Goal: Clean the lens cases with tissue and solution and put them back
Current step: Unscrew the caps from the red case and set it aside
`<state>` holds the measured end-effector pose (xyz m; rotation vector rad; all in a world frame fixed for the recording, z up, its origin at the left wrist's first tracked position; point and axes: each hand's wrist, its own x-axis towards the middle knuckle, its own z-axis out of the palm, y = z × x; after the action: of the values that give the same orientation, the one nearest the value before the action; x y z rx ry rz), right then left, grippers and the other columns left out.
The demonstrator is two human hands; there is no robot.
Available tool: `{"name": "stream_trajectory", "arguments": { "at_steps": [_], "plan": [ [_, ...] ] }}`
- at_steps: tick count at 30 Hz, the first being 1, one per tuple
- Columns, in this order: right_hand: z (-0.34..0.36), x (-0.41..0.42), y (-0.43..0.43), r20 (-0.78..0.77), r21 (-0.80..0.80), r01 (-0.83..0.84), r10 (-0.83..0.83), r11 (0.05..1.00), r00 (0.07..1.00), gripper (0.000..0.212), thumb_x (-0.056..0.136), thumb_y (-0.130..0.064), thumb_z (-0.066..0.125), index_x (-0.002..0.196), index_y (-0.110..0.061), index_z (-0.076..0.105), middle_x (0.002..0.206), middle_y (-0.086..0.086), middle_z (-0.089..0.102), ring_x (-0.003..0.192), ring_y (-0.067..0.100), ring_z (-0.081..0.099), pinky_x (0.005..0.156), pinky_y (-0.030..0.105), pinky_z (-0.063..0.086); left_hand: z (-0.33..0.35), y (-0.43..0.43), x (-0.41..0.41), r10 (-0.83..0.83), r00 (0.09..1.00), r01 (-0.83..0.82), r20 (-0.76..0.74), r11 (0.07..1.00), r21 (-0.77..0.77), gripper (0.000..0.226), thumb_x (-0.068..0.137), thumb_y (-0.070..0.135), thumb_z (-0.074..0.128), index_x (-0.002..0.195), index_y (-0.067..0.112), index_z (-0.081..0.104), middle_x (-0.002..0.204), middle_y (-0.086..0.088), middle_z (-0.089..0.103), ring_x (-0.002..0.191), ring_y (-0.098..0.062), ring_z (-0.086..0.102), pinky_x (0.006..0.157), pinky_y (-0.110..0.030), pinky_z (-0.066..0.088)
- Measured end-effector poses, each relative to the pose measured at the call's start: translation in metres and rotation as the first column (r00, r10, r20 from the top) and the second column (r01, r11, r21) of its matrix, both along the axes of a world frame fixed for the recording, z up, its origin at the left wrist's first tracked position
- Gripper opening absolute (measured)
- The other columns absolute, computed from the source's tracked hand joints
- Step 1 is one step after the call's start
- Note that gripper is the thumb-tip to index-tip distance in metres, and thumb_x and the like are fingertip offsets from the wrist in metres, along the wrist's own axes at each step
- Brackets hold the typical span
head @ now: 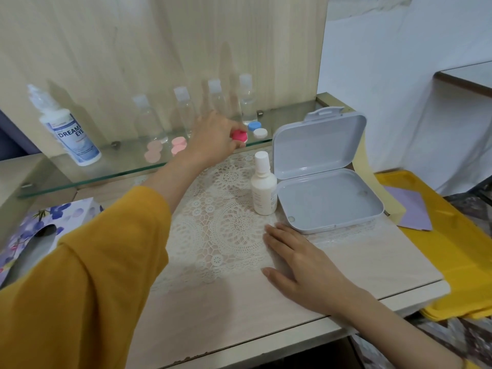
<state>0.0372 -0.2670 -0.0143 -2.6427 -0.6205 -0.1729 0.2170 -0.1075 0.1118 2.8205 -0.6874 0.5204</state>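
My left hand (213, 137) reaches over the glass shelf (106, 171) and grips a bright pink lens case (239, 135) at the shelf's front edge. A blue and white lens case (257, 129) lies just to its right. A pale pink lens case (177, 145) lies left of the hand, with its reflection in the glass beside it. My right hand (295, 259) rests flat, fingers straight, on the lace mat (226, 225). A small white solution bottle (263, 185) stands upright on the mat. A floral tissue box (32, 230) sits at the left.
An open pale blue plastic box (327, 193) sits right of the white bottle, lid up. A large labelled solution bottle (69, 134) and several clear bottles (183, 110) stand along the shelf. A yellow cloth (452, 249) with a purple card (410, 211) lies at the right.
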Motion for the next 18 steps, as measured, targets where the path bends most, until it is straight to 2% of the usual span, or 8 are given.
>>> {"name": "stream_trajectory", "arguments": {
  "at_steps": [2,5,9,13,15,18],
  "plan": [
    [0.0,0.0,0.0,0.008,0.007,-0.004,0.004,1.0,1.0,0.064,0.084,-0.051,0.038,0.13,-0.008,0.05,0.14,0.003,0.045,0.133,0.019,0.035,0.108,0.032,0.013,0.001,0.002,-0.002,0.011,1.0,-0.011,-0.007,0.999,-0.035,0.035,0.084,0.029,0.065,0.118,0.026,0.061,0.104,-0.005,0.065,0.105,-0.026,0.046,0.088,-0.035,0.034],
    [0.0,0.001,-0.001,0.011,0.029,-0.018,0.018,0.999,1.0,0.073,0.082,-0.057,0.028,0.138,-0.012,0.04,0.148,-0.002,0.032,0.139,0.012,0.019,0.106,0.017,-0.001,0.007,0.008,-0.01,0.017,0.999,-0.019,-0.029,0.997,-0.07,0.037,0.083,0.03,0.065,0.119,0.027,0.06,0.105,-0.006,0.064,0.104,-0.025,0.046,0.09,-0.036,0.034],
    [0.003,0.001,0.001,0.013,0.016,-0.019,0.019,1.0,1.0,0.078,0.08,-0.061,0.022,0.141,-0.015,0.034,0.151,-0.005,0.026,0.14,0.009,0.014,0.103,0.009,-0.002,0.016,0.021,-0.038,-0.007,1.0,0.005,-0.014,0.992,-0.125,0.039,0.083,0.031,0.065,0.121,0.025,0.059,0.096,0.005,0.059,0.096,-0.016,0.042,0.08,-0.026,0.028],
    [0.006,-0.001,0.002,-0.007,0.03,-0.008,0.008,1.0,1.0,0.07,0.082,-0.054,0.035,0.141,-0.016,0.035,0.15,-0.008,0.025,0.139,0.006,0.014,0.105,0.011,0.005,0.006,0.036,-0.08,-0.045,0.999,0.041,-0.018,0.984,-0.175,0.039,0.08,0.034,0.066,0.118,0.026,0.061,0.09,0.006,0.051,0.09,-0.012,0.038,0.078,-0.026,0.027],
    [0.008,-0.002,0.002,-0.017,0.053,0.003,-0.002,0.999,1.0,0.065,0.086,-0.052,0.043,0.14,-0.017,0.037,0.15,-0.008,0.027,0.139,0.006,0.016,0.106,0.013,0.009,-0.009,0.045,-0.103,-0.085,0.996,0.083,-0.009,0.981,-0.177,0.038,0.079,0.033,0.068,0.115,0.024,0.063,0.09,0.004,0.058,0.087,-0.014,0.04,0.076,-0.028,0.028],
    [0.013,-0.002,0.004,-0.024,0.09,0.019,-0.017,0.996,1.0,0.058,0.088,-0.044,0.053,0.137,-0.016,0.041,0.147,-0.007,0.032,0.137,0.006,0.021,0.107,0.016,0.014,-0.039,0.062,-0.13,-0.134,0.991,0.133,0.0,0.982,-0.134,0.036,0.076,0.038,0.065,0.107,0.021,0.068,0.089,-0.003,0.066,0.083,-0.022,0.052,0.077,-0.039,0.039]
  ]
}}
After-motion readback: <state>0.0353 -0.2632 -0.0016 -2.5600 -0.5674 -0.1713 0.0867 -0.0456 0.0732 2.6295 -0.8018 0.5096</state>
